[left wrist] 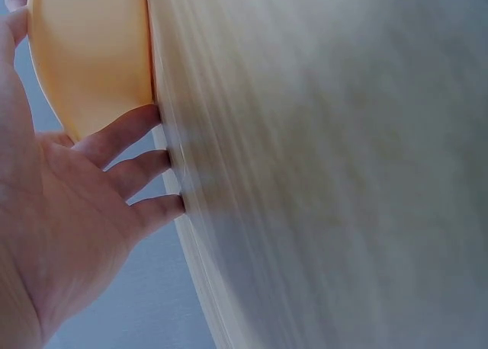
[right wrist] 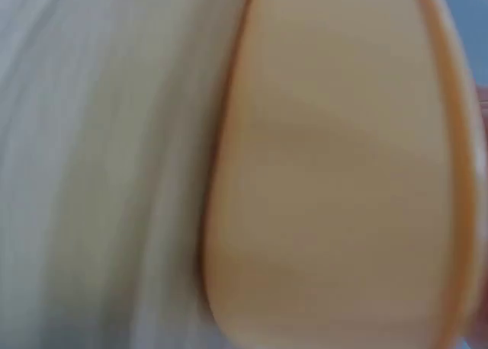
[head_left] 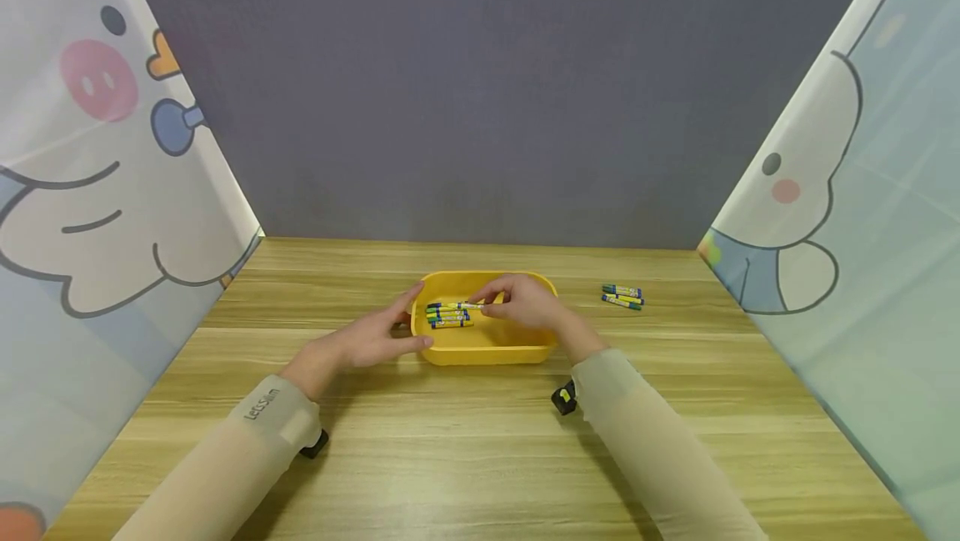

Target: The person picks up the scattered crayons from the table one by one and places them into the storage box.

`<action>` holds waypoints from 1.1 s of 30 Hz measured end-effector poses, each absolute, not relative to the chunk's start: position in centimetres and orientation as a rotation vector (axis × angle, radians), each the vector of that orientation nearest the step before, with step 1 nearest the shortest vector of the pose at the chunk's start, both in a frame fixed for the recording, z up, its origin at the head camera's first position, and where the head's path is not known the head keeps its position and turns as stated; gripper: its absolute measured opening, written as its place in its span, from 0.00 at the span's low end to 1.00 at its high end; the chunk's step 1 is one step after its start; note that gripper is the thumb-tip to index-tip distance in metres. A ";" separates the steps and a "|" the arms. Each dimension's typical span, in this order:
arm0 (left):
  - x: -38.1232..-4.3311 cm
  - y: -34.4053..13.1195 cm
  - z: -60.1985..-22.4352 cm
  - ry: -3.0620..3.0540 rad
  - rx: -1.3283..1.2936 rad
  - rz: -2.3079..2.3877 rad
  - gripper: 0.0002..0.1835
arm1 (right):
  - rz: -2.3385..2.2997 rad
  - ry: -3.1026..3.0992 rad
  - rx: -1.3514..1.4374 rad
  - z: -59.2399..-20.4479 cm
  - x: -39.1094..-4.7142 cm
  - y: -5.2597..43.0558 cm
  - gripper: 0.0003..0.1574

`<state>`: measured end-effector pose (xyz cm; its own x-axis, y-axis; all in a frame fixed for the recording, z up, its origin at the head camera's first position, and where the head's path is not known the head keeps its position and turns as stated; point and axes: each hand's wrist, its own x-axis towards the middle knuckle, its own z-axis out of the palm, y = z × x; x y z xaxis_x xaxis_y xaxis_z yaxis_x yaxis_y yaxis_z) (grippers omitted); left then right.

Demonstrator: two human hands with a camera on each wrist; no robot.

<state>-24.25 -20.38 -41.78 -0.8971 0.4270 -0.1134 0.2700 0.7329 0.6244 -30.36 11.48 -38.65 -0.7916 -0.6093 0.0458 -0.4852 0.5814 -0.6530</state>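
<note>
The right hand (head_left: 521, 301) pinches the end of a crayon (head_left: 452, 306) between thumb and fingers, inside the yellow tray (head_left: 487, 355); the crayon points leftward from the fingertips, just beside a row of crayons (head_left: 448, 318) at the tray's left end. The left hand (head_left: 367, 339) spreads its extended fingers around that end, touching it. More crayons (head_left: 622, 292) lie on the tabletop (head_left: 442, 449), right of the tray. The crayons' labels are too small to read; the left sleeve (head_left: 225, 458) appears to read "Let'sSlim".
</note>
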 end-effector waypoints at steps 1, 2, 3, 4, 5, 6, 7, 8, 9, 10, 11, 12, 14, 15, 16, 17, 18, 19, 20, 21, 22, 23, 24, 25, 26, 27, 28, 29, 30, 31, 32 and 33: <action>-24.2 -20.3 -41.8 2.686 0.552 0.912 0.59 | -1.011 2.615 -0.914 -39.0 -30.4 11.1 0.14; -24.2 -20.3 -41.8 2.686 0.553 0.914 0.59 | -1.021 2.607 -0.906 -39.3 -30.5 10.7 0.14; -24.3 -20.3 -41.8 2.686 0.556 0.916 0.59 | -1.040 2.592 -0.902 -39.6 -30.6 10.4 0.13; -24.3 -20.3 -41.8 2.685 0.556 0.920 0.59 | -1.065 2.571 -0.891 -39.9 -30.6 10.1 0.13; -24.3 -20.2 -41.8 2.684 0.557 0.923 0.59 | -1.084 2.555 -0.886 -40.3 -30.7 9.8 0.13; -24.3 -20.2 -41.8 2.683 0.558 0.924 0.59 | -1.108 2.536 -0.874 -40.5 -30.7 9.7 0.13; -24.3 -20.2 -41.8 2.681 0.559 0.925 0.59 | -1.128 2.519 -0.867 -40.8 -30.8 9.5 0.12; -24.3 -20.2 -41.9 2.681 0.562 0.924 0.59 | -1.142 2.506 -0.862 -41.0 -30.8 9.4 0.12; -24.4 -20.2 -41.9 2.681 0.564 0.922 0.58 | -1.158 2.489 -0.855 -41.3 -30.9 9.4 0.12; -24.4 -20.2 -41.9 2.680 0.562 0.921 0.58 | -1.164 2.479 -0.848 -41.4 -30.9 9.4 0.12; -24.4 -20.2 -41.9 2.682 0.565 0.917 0.58 | -1.163 2.473 -0.844 -41.6 -31.0 9.4 0.11; -24.5 -20.2 -41.9 2.686 0.566 0.911 0.58 | -1.156 2.471 -0.838 -41.6 -31.0 9.4 0.11; -24.5 -20.2 -41.9 2.693 0.572 0.905 0.58 | -1.131 2.468 -0.823 -41.8 -31.0 9.5 0.10; -24.5 -20.2 -41.9 2.694 0.572 0.906 0.59 | -1.122 2.464 -0.814 -41.8 -31.1 9.5 0.10; -24.4 -20.2 -41.9 2.694 0.571 0.905 0.59 | -1.105 2.468 -0.810 -41.8 -31.1 9.5 0.10; -24.5 -20.2 -41.9 2.694 0.573 0.907 0.59 | -1.093 2.469 -0.805 -41.9 -31.1 9.5 0.09; -24.4 -20.2 -41.8 2.691 0.570 0.912 0.59 | -1.074 2.477 -0.805 -41.9 -31.1 9.4 0.09; -24.4 -20.2 -41.8 2.689 0.569 0.915 0.59 | -1.064 2.481 -0.802 -41.9 -31.1 9.4 0.09; -24.4 -20.1 -41.7 2.686 0.575 0.919 0.59 | -1.049 2.493 -0.803 -41.9 -31.1 9.3 0.09; -24.4 -20.1 -41.6 2.681 0.573 0.924 0.59 | -1.031 2.508 -0.812 -41.9 -31.1 9.2 0.09; -24.5 -20.1 -41.6 2.681 0.572 0.925 0.59 | -1.011 2.527 -0.822 -41.9 -31.1 9.0 0.09; -24.5 -20.1 -41.5 2.680 0.570 0.929 0.59 | -0.991 2.543 -0.831 -41.9 -31.2 8.9 0.09; -24.5 -20.1 -41.5 2.680 0.572 0.929 0.59 | -0.965 2.565 -0.841 -41.9 -31.2 8.8 0.09; -24.5 -20.1 -41.5 2.682 0.574 0.926 0.59 | -0.948 2.580 -0.851 -41.9 -31.2 8.6 0.09; -24.5 -20.1 -41.5 2.683 0.578 0.924 0.59 | -0.929 2.592 -0.863 -41.9 -31.2 8.5 0.09; -24.6 -20.1 -41.6 2.683 0.572 0.921 0.59 | -0.915 2.600 -0.877 -41.9 -31.2 8.3 0.09; -24.6 -20.2 -41.7 2.685 0.572 0.917 0.59 | -0.901 2.607 -0.892 -42.0 -31.3 8.2 0.08; -24.6 -20.2 -41.7 2.686 0.572 0.910 0.59 | -0.889 2.613 -0.905 -42.0 -31.2 8.0 0.08; -24.6 -20.3 -41.8 2.690 0.575 0.902 0.59 | -0.878 2.618 -0.916 -42.0 -31.2 7.9 0.08; -24.6 -20.3 -41.9 2.693 0.574 0.896 0.59 | -0.877 2.618 -0.924 -42.0 -31.2 7.8 0.08; -24.6 -20.3 -41.9 2.694 0.575 0.894 0.59 | -0.872 2.621 -0.928 -42.0 -31.1 7.8 0.07; -24.6 -20.3 -41.9 2.695 0.572 0.894 0.59 | -0.869 2.625 -0.931 -42.0 -31.1 7.7 0.07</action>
